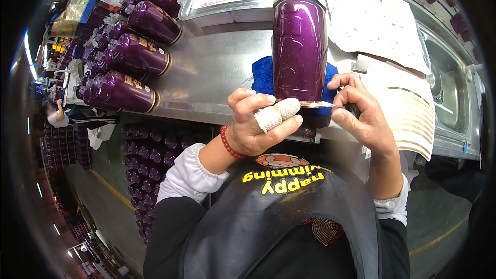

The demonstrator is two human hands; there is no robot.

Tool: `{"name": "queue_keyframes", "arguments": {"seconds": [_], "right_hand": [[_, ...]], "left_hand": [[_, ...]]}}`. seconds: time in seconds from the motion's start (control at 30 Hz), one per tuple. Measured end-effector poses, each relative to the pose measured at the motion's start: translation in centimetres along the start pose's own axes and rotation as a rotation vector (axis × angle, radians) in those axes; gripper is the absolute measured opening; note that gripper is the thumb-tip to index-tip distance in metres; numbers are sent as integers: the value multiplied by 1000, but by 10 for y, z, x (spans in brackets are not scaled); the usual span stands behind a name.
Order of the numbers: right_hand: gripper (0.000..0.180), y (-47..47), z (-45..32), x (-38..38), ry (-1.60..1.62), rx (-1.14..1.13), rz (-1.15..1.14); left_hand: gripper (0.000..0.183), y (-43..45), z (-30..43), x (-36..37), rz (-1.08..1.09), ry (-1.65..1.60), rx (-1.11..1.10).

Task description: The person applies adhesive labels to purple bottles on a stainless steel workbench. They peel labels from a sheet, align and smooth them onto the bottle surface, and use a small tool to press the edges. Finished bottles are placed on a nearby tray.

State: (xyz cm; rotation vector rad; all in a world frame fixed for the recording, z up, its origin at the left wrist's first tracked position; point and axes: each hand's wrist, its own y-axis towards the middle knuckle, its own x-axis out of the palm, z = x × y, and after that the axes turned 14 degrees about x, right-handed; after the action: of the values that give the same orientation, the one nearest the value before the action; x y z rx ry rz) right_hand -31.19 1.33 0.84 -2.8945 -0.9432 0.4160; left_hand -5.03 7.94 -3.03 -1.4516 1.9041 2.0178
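A glossy purple bottle [299, 50] lies or leans in front of me on a blue cloth [263, 73], its base towards me. A narrow gold-edged strip [316, 104] runs along the base rim. My left hand [265, 122] presses at the base's left side, with a white fabric wrap [277, 114] on one finger and a red bead bracelet at the wrist. My right hand [360, 114] pinches the strip's loose right end between thumb and finger. Something dark shows within its curled fingers; I cannot tell what.
Several purple bottles [141, 54] crowd the left of the steel table [209, 62]. A metal tray [186, 9] with red-printed sheets stands behind. Gold-striped sheets [403, 112] and a spotted white sheet [376, 15] lie right, beside a sink [449, 85]. More bottles [155, 157] stand below left.
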Motion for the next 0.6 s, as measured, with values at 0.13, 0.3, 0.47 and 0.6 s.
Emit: {"name": "queue_keyframes", "arguments": {"seconds": [0.13, 0.3, 0.47, 0.6], "right_hand": [[18, -2, 4, 4, -186, -97, 143], [20, -8, 13, 5, -606, -362, 463], [20, -28, 26, -7, -831, -367, 620], [27, -59, 45, -36, -998, -83, 714]], "left_hand": [[28, 8, -9, -4, -71, 32, 123], [21, 19, -14, 0, -91, 22, 192], [18, 31, -13, 8, -111, 36, 251], [18, 35, -7, 18, -141, 13, 267]]}}
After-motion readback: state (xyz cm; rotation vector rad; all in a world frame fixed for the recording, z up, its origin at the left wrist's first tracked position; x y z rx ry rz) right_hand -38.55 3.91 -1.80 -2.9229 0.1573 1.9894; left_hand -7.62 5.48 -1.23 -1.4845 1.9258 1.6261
